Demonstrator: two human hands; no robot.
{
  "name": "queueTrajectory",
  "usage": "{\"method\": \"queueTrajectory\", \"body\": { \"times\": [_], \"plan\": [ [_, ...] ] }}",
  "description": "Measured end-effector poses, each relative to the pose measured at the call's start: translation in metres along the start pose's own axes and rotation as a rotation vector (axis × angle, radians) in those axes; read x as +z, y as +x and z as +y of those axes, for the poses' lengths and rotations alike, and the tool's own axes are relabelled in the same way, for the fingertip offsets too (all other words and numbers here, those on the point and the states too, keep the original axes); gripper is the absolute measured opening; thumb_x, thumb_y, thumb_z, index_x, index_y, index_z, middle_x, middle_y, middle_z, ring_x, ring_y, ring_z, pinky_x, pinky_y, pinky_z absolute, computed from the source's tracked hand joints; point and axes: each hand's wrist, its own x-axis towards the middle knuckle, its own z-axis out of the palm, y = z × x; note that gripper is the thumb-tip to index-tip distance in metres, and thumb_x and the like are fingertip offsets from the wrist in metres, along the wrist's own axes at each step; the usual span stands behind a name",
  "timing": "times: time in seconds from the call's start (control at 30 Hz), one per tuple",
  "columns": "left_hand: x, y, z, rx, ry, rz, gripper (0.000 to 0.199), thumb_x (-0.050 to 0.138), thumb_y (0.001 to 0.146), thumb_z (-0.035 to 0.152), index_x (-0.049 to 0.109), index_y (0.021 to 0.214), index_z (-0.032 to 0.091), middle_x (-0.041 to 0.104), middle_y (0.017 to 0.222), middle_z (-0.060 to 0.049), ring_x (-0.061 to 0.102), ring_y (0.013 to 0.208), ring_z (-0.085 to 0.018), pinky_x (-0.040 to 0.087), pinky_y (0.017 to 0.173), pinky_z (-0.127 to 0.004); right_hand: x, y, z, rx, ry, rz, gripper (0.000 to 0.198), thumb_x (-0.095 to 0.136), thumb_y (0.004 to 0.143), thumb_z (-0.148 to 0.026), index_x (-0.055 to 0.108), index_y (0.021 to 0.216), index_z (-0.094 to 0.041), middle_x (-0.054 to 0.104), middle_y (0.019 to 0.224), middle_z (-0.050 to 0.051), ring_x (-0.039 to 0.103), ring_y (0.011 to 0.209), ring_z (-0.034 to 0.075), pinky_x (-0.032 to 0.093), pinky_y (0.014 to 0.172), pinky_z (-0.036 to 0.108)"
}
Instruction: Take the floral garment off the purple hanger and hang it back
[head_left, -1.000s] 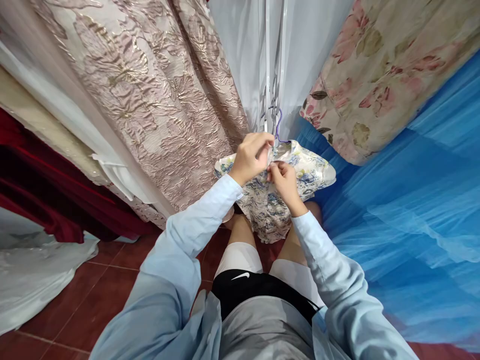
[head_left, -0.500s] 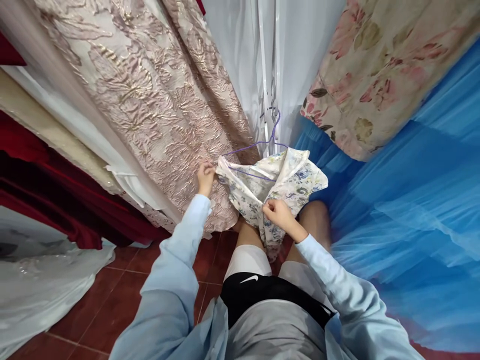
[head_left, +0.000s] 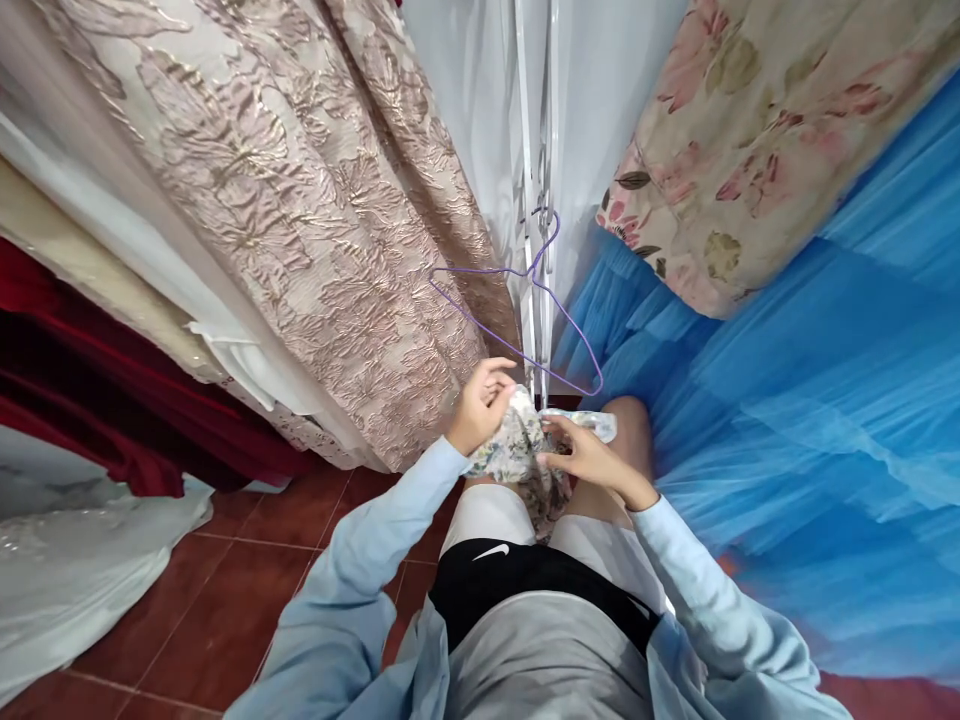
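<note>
A white top with a blue and green floral print [head_left: 499, 455] is bunched up between my hands, just above my knees. My left hand [head_left: 480, 410] pinches its upper left edge between thumb and fingers, the index finger stretched out. On the other side, my right hand [head_left: 589, 460] has thumb and fingertips apart against the fabric. Part of the top shows beyond the right fingers; its lower end hangs between my legs. Above both hands, a bare purple hanger [head_left: 517, 272] hangs tilted by its hook, with no cloth on it.
White vertical straps [head_left: 529, 140] run down behind the hanger. A pink embossed fabric [head_left: 247, 170] hangs at left, with dark red cloth [head_left: 97, 370] further out. On the right hang a floral cloth [head_left: 720, 190] and blue tulle [head_left: 810, 460]. Red floor tiles [head_left: 225, 600] lie below.
The floral top has come off the purple hanger and dropped lower, bunching up. My left hand has moved right and down to it; my right hand has moved slightly down and its fingers have spread.
</note>
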Motion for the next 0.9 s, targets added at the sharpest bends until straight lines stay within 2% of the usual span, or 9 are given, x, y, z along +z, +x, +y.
{"method": "queueTrajectory", "body": {
  "times": [0.07, 0.13, 0.23, 0.3, 0.47, 0.57, 0.63, 0.77, 0.9],
  "plan": [
    [0.024, 0.005, 0.022, 0.031, 0.008, -0.109, 0.029, 0.058, 0.097, 0.027, 0.057, 0.125, 0.021, 0.064, 0.089, -0.002, 0.063, 0.079, -0.012, 0.05, 0.074, -0.023, -0.001, 0.003, -0.024, -0.088, 0.091, 0.008, 0.052, 0.072, 0.084, -0.046, 0.062, 0.128, -0.019, 0.071, 0.114, 0.009, 0.065, 0.097, 0.025, 0.051, 0.086, 0.036],
    [0.04, 0.008, 0.036, 0.029, -0.015, -0.152, 0.029, 0.057, 0.098, 0.029, 0.057, 0.126, 0.021, 0.062, 0.091, -0.003, 0.062, 0.078, -0.012, 0.049, 0.072, -0.022, -0.008, 0.003, -0.047, -0.124, 0.084, 0.042, 0.033, 0.061, 0.094, -0.044, 0.066, 0.113, -0.017, 0.071, 0.096, 0.006, 0.063, 0.083, 0.022, 0.051, 0.075, 0.033],
    [0.048, 0.006, 0.043, -0.062, -0.203, -0.187, 0.048, 0.069, 0.093, 0.038, 0.048, 0.134, 0.023, 0.06, 0.103, -0.004, 0.061, 0.083, -0.012, 0.05, 0.076, -0.023, -0.031, -0.01, -0.073, -0.204, -0.003, 0.085, 0.026, 0.051, 0.101, -0.036, 0.068, 0.094, -0.017, 0.069, 0.083, 0.005, 0.059, 0.075, 0.019, 0.048, 0.07, 0.03],
    [0.046, -0.002, 0.04, -0.158, -0.336, -0.314, 0.058, 0.076, 0.087, 0.043, 0.048, 0.133, 0.023, 0.06, 0.109, -0.006, 0.062, 0.09, -0.014, 0.051, 0.082, -0.025, -0.049, -0.027, -0.086, -0.284, -0.054, 0.088, 0.026, 0.049, 0.102, -0.031, 0.068, 0.091, -0.018, 0.07, 0.082, 0.004, 0.061, 0.075, 0.018, 0.048, 0.069, 0.028],
    [0.041, -0.038, 0.019, -0.376, -0.202, -0.765, 0.049, 0.076, 0.081, 0.059, 0.064, 0.085, 0.012, 0.059, 0.078, -0.002, 0.054, 0.074, -0.014, 0.045, 0.07, -0.025, -0.096, -0.049, -0.088, -0.407, -0.158, 0.349, 0.021, 0.054, 0.099, -0.029, 0.073, 0.098, -0.021, 0.075, 0.09, 0.006, 0.068, 0.079, 0.019, 0.051, 0.074, 0.029],
    [0.031, -0.048, 0.008, -0.412, -0.011, -0.693, 0.051, 0.072, 0.081, 0.061, 0.066, 0.08, 0.011, 0.051, 0.069, 0.002, 0.042, 0.065, -0.01, 0.036, 0.06, -0.023, -0.122, -0.025, -0.065, -0.369, -0.12, 0.631, 0.023, 0.059, 0.096, -0.038, 0.073, 0.089, -0.021, 0.075, 0.086, 0.006, 0.067, 0.078, 0.02, 0.052, 0.073, 0.031],
    [0.018, -0.046, 0.004, -0.409, 0.071, -0.587, 0.05, 0.068, 0.083, 0.06, 0.066, 0.081, 0.011, 0.048, 0.068, 0.003, 0.04, 0.065, -0.01, 0.033, 0.059, -0.022, -0.134, 0.003, -0.049, -0.327, -0.03, 0.701, 0.031, 0.062, 0.093, -0.048, 0.071, 0.086, -0.02, 0.073, 0.083, 0.005, 0.065, 0.077, 0.021, 0.051, 0.072, 0.031],
    [-0.018, -0.032, 0.009, -0.377, 0.19, -0.49, 0.047, 0.067, 0.083, 0.057, 0.065, 0.074, 0.011, 0.05, 0.067, 0.002, 0.043, 0.066, -0.011, 0.034, 0.06, -0.022, -0.132, 0.057, -0.045, -0.312, 0.087, 0.544, 0.045, 0.061, 0.09, -0.065, 0.067, 0.084, -0.021, 0.067, 0.08, 0.003, 0.061, 0.075, 0.021, 0.05, 0.075, 0.033],
    [-0.058, -0.021, 0.021, -0.352, 0.234, -0.338, 0.047, 0.068, 0.082, 0.057, 0.069, 0.081, 0.01, 0.057, 0.072, -0.001, 0.049, 0.068, -0.013, 0.039, 0.062, -0.024, -0.113, 0.096, -0.067, -0.353, 0.107, 0.547, 0.045, 0.057, 0.093, -0.064, 0.06, 0.08, -0.021, 0.059, 0.075, 0.0, 0.054, 0.075, 0.019, 0.047, 0.077, 0.032]
  ]
}}
